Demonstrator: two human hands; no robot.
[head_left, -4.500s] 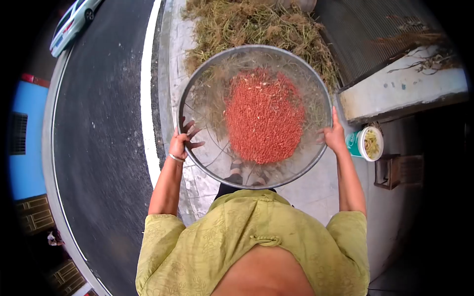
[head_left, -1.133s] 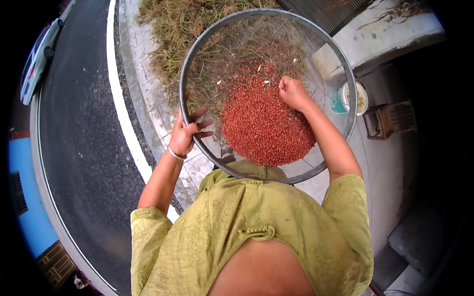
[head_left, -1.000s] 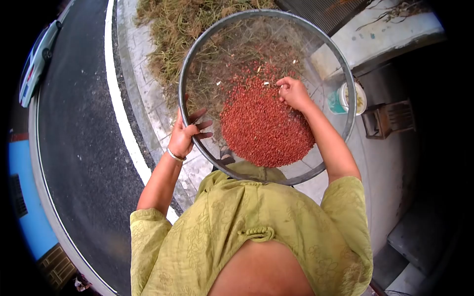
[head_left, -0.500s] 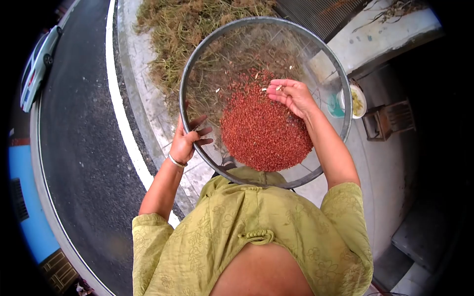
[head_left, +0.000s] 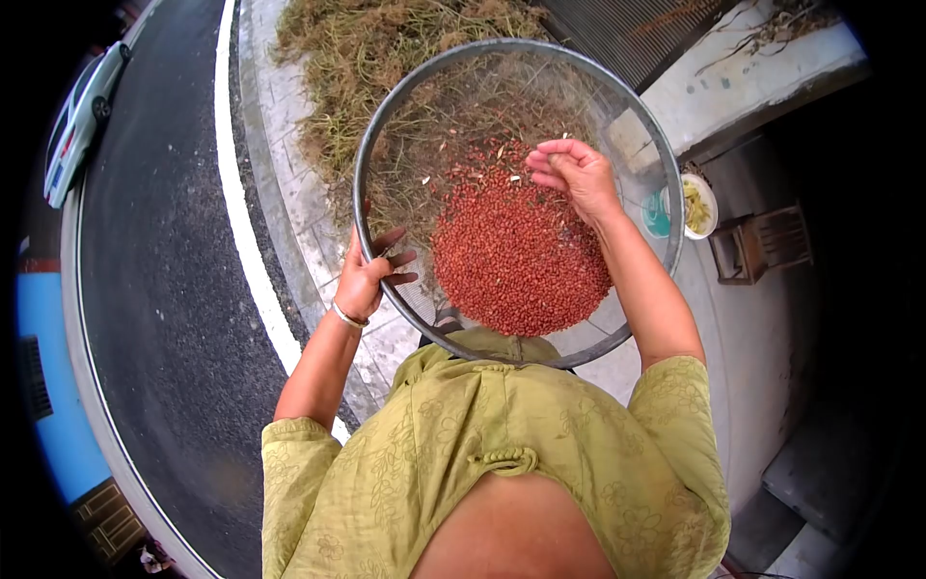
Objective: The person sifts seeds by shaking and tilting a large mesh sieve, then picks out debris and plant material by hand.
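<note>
A big round wire-mesh sieve (head_left: 365, 135) with a metal rim is held out in front of my chest. A heap of red kernels (head_left: 516, 256) lies in its near half, with a few pale bits at the far edge of the heap. My left hand (head_left: 367, 275) grips the sieve's left rim, fingers under the mesh. My right hand (head_left: 574, 174) hovers palm-up over the far edge of the heap, fingers curled together around some small bits I cannot make out.
Dried plant stalks (head_left: 386, 48) are piled on the paved kerb beyond the sieve. A road with a white line (head_left: 241, 241) and a parked car (head_left: 82, 111) lies to the left. At right are a concrete ledge (head_left: 743, 82), a small tub (head_left: 694, 205) and a wooden stool (head_left: 762, 241).
My right hand left the sieve's right rim, reached into the kernels, then lifted and turned palm-up over the heap. The sieve now rests on my left hand alone and sits closer in.
</note>
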